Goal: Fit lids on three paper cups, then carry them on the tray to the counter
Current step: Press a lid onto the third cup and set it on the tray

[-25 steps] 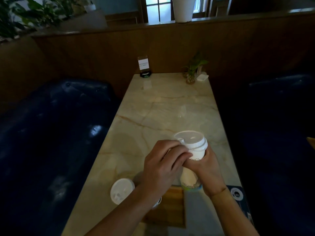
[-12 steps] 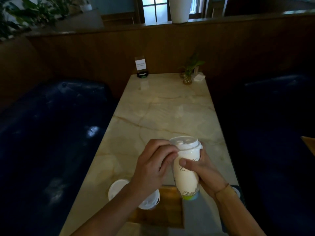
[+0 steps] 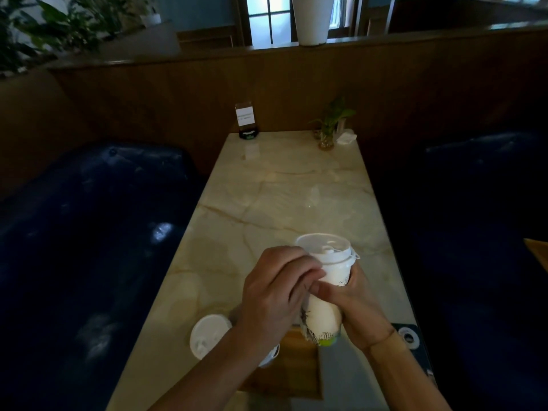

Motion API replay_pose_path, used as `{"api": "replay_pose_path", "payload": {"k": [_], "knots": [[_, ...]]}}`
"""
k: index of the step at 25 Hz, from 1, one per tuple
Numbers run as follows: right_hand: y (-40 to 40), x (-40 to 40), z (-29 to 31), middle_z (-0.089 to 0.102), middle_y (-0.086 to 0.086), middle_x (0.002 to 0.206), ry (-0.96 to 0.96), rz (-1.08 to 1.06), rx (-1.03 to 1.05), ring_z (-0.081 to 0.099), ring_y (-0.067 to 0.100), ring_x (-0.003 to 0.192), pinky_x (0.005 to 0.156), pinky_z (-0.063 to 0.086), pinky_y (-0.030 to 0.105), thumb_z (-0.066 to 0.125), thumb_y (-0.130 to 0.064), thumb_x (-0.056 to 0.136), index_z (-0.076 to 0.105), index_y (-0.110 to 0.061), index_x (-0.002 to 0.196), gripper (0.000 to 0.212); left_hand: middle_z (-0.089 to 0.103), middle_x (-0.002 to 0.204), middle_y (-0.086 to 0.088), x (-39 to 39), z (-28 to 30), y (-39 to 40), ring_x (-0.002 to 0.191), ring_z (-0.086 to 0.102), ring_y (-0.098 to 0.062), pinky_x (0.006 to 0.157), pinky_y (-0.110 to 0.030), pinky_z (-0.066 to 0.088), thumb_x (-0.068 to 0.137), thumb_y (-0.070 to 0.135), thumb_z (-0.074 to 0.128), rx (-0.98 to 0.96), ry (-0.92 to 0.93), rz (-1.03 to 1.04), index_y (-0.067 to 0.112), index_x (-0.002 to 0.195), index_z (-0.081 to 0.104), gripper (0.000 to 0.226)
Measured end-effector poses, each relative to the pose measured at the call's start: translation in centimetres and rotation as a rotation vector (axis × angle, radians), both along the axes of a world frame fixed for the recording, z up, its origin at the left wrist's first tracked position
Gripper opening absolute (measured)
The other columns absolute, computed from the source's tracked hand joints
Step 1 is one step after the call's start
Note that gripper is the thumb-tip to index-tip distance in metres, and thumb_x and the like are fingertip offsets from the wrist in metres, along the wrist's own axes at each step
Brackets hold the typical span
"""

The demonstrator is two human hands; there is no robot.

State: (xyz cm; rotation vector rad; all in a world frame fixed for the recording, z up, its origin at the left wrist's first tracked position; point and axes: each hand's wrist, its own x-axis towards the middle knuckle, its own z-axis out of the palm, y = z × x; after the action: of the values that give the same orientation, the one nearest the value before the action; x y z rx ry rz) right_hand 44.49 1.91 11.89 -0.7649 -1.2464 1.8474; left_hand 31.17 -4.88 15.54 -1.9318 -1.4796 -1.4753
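A tall white paper cup [image 3: 323,315] with a green base is held above the wooden tray [image 3: 293,372], tilted slightly. A white plastic lid [image 3: 324,247] sits on its top. My right hand [image 3: 355,307] wraps the cup's body from the right. My left hand [image 3: 275,289] is curled against the cup's upper left, fingertips just under the lid's rim. A second lidded cup [image 3: 209,336] stands at the tray's left end. My left forearm partly hides another white lid [image 3: 271,355] on the tray.
The marble table [image 3: 284,197] runs away from me between two dark blue benches [image 3: 89,232]. At its far end stand a small sign holder [image 3: 246,120], a potted sprig [image 3: 327,126] and a napkin [image 3: 345,137]. A dark object [image 3: 410,336] lies right of the tray.
The cup has been turned and lifted a little in both hands, and its lid now faces the camera more. My left fingers have slid up beneath the lid's rim.
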Motion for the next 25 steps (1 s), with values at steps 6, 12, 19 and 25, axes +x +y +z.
{"api": "replay_pose_path", "payload": {"k": [6,12,19,25], "knots": [[-0.3,0.8,-1.1,0.069,0.017,0.113,-0.202,-0.012,0.011,0.071,0.025,0.093,0.073,0.061,0.036,0.086,-0.011,0.056,0.049,-0.012,0.123,0.077,0.066,0.09,0.009,-1.9,-0.1,-0.3,0.088,0.066,-0.012,0.08,-0.023,0.052,0.079,0.018,0.08,-0.456,-0.38,-0.179,0.015,0.086,0.071,0.011],[-0.6,1.3,-2.1,0.068,0.003,0.113,-0.291,-0.016,0.094,0.069,0.008,0.094,0.074,0.059,0.023,0.088,-0.006,0.06,0.05,-0.026,0.119,0.073,0.067,0.103,0.009,-2.2,0.3,0.4,0.103,0.064,-0.015,0.09,-0.022,0.05,0.081,0.022,0.078,-0.645,-0.418,-0.321,0.019,0.098,0.07,0.019],[-2.2,1.7,-1.6,0.067,-0.008,0.11,-0.405,-0.134,0.269,0.066,0.002,0.095,0.077,0.056,0.022,0.091,-0.037,0.046,0.048,-0.027,0.125,0.091,0.068,0.101,0.013,-1.4,0.9,-0.1,0.099,0.066,-0.011,0.086,-0.02,0.05,0.084,0.023,0.074,-0.639,-0.314,-0.362,0.018,0.098,0.07,0.015],[-3.6,1.8,-2.2,0.069,-0.016,0.105,-0.44,-0.238,0.322,0.067,-0.005,0.094,0.074,0.053,0.01,0.086,-0.052,0.048,0.052,-0.03,0.121,0.084,0.068,0.097,0.01,-0.1,-0.2,-1.0,0.094,0.065,-0.011,0.081,-0.021,0.051,0.088,0.023,0.065,-0.585,-0.33,-0.285,0.016,0.096,0.067,0.011]]}}
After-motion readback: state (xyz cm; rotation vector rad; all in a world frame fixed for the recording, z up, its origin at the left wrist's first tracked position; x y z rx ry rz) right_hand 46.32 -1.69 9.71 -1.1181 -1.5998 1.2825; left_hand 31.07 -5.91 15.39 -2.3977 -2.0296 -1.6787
